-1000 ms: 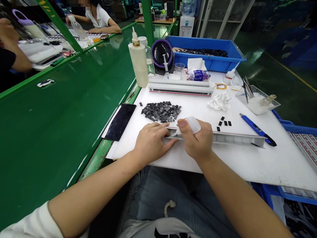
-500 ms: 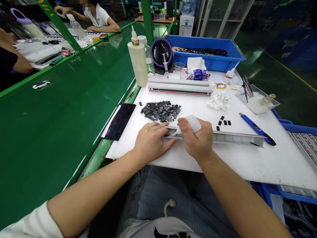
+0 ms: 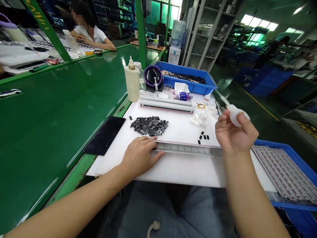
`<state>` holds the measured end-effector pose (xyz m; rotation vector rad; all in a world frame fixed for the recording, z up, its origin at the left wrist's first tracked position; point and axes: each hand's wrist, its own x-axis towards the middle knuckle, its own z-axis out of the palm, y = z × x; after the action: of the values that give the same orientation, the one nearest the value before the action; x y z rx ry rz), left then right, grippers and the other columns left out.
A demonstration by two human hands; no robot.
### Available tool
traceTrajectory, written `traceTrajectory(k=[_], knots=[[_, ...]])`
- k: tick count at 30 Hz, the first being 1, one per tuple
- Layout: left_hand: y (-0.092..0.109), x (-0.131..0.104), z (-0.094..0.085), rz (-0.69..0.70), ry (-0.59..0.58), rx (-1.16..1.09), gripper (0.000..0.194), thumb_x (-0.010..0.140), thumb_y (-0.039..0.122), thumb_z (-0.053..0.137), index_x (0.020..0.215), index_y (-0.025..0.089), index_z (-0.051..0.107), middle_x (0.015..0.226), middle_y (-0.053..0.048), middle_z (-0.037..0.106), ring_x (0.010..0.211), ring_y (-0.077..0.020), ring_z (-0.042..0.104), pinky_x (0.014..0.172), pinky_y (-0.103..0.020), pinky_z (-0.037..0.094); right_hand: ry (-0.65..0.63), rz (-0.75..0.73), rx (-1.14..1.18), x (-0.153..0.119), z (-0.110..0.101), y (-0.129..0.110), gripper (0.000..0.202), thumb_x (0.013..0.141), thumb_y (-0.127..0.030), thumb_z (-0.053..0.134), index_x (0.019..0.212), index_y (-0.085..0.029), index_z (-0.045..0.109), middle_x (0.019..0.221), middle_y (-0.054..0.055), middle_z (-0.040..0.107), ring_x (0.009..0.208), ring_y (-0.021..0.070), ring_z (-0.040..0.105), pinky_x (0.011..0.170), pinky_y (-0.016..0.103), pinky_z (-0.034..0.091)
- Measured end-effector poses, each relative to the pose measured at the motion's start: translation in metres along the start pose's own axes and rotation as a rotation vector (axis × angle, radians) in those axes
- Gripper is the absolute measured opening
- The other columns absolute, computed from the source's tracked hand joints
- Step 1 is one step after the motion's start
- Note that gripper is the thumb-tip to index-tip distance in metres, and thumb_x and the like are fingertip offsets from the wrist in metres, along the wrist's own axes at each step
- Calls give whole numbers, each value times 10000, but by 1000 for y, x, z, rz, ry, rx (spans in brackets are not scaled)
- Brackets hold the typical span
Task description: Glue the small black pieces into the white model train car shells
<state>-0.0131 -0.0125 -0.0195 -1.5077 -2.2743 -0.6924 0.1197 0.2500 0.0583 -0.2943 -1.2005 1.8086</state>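
No lettering legible: yellow characters on the green post and print on the tissue pack (blue label) cannot be read.

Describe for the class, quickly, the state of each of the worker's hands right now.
Left hand: closed on the left end of the long channel strip.
Right hand: closed, holding the white squeeze bottle.

Bare forearms, blue-grey denim, pale cord

At six o'clock are blue-grey trousers, seemingly denim, darker in the folds and marked by a faint seam line. Over them, also near six, shows a thick, pale cord with a knob-like end. The forearms, at eight and four o'clock, are bare, as are the left hand and right hand
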Motion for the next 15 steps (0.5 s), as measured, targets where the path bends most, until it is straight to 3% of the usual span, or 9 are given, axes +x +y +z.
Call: traceTrajectory(k=[3,5,10,15], knots=[[0,-1,0,-15,1,4,247,812,390,704,695,188,622,1107,-71,732,909,-269,676,811,-435,563,-122,103,-22,29,-29,-7,283,689,-339,693,939,-211,655,910,36,644,809,136,626,571,220,491],[0,-1,-1,-21,5,6,241,800,387,718,692,191,627,1108,-73,731,916,-272,675,817,-432,565,-120,155,-81,42,-42,-6,366,651,-351,734,980,-235,624,897,10,632,799,129,613,660,248,511],[-2,-1,0,-10,19,13,238,798,377,721,681,187,635,1095,-74,736,917,-274,679,827,-438,571,-85,120,-875,59,-57,5,472,681,-479,677,1049,-194,592,942,50,652,796,168,611,743,336,493],[-2,0,-2,-10,22,21,234,804,362,709,670,179,645,1089,-83,736,909,-273,688,819,-439,578,-59,31,-1268,63,-63,19,279,610,-219,728,856,-170,606,812,38,637,792,188,571,816,347,426]])
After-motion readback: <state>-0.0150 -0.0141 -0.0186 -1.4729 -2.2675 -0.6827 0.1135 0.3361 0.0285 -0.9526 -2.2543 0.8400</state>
